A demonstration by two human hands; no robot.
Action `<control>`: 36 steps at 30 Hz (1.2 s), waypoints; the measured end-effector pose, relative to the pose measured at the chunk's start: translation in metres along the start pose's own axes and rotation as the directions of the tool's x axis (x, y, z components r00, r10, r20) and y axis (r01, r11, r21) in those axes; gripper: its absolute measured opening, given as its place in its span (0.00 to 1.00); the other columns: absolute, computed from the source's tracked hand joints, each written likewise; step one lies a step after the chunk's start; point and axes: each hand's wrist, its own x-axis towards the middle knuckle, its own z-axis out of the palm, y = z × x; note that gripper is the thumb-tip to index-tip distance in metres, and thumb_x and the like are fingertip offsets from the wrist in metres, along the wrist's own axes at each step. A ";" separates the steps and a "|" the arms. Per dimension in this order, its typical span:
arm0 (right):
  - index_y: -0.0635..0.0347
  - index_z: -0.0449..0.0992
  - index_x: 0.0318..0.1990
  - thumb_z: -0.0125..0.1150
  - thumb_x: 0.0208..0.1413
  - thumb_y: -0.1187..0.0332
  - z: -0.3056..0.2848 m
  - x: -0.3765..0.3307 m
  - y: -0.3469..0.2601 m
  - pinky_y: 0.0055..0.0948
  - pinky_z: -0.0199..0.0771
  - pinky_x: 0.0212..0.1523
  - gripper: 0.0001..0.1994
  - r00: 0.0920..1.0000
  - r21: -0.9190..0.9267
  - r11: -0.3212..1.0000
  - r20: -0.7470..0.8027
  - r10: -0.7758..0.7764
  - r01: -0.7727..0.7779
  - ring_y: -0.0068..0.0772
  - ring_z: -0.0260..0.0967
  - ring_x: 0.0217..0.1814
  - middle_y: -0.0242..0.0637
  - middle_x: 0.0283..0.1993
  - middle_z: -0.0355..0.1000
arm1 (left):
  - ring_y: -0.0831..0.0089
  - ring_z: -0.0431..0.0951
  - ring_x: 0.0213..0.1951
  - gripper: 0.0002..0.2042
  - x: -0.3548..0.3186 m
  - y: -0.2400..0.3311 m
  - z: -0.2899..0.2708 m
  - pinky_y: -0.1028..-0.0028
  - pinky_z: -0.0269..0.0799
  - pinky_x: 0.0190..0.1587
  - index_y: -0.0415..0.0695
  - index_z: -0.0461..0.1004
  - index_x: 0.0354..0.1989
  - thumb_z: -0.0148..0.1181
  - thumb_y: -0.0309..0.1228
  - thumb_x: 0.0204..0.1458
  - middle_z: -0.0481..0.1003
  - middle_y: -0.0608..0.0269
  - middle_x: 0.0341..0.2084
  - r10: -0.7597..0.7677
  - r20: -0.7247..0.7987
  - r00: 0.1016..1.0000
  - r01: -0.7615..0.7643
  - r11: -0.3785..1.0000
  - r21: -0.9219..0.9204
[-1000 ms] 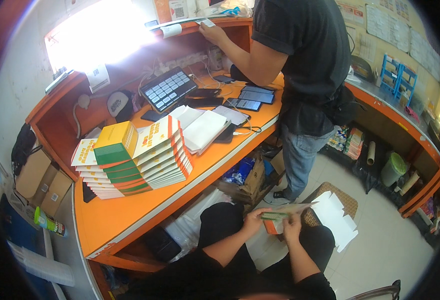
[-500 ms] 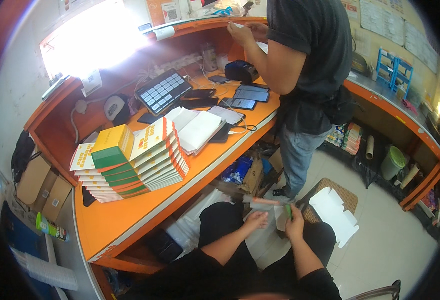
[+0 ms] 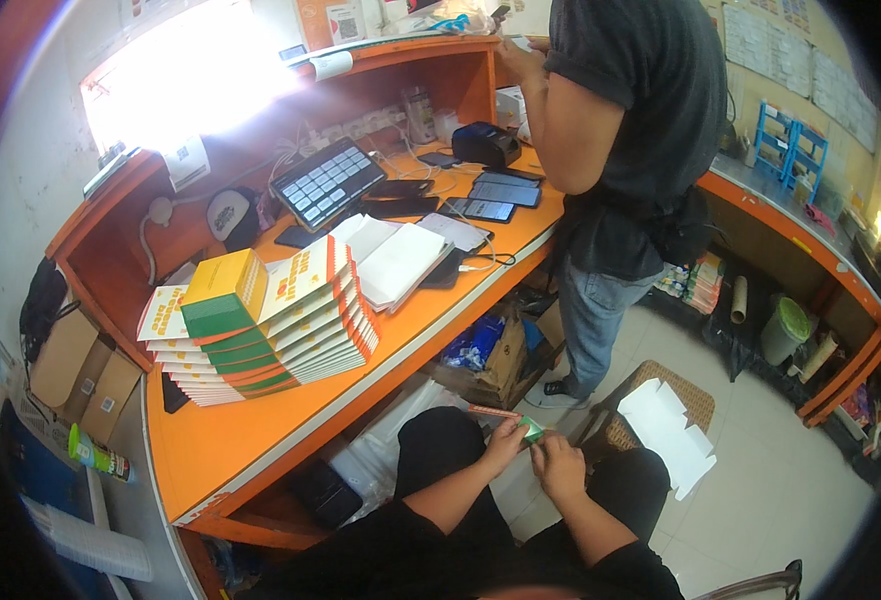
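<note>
Orange across its top, our bench (image 3: 210, 455) carries a stack of folded cartons (image 3: 280, 325) and a tilted screen (image 3: 327, 183), and a co-worker (image 3: 640, 130) in black stands beside it. Between our knees (image 3: 435, 440), our left hand (image 3: 505, 444) pinches a green-and-orange carton (image 3: 531, 430), while our right hand (image 3: 560, 467) curls against its near side, whether gripping or only touching we cannot tell. Unfolded white card (image 3: 665, 430) lies on a woven stool (image 3: 697, 395).

Small carton (image 3: 532, 430) partly hidden by hands (image 3: 505, 447) (image 3: 560, 468); co-worker (image 3: 650, 130) cropped above.
</note>
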 end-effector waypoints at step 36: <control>0.59 0.71 0.49 0.58 0.48 0.76 -0.008 0.000 0.011 0.41 0.69 0.45 0.18 0.965 0.442 0.881 -0.112 0.239 -0.167 0.51 0.71 0.43 0.45 0.42 0.75 | 0.75 0.77 0.40 0.10 -0.024 0.017 0.019 0.72 0.73 0.43 0.42 0.75 0.40 0.57 0.36 0.58 0.76 0.67 0.36 -0.225 0.217 0.950 0.176 0.959 0.224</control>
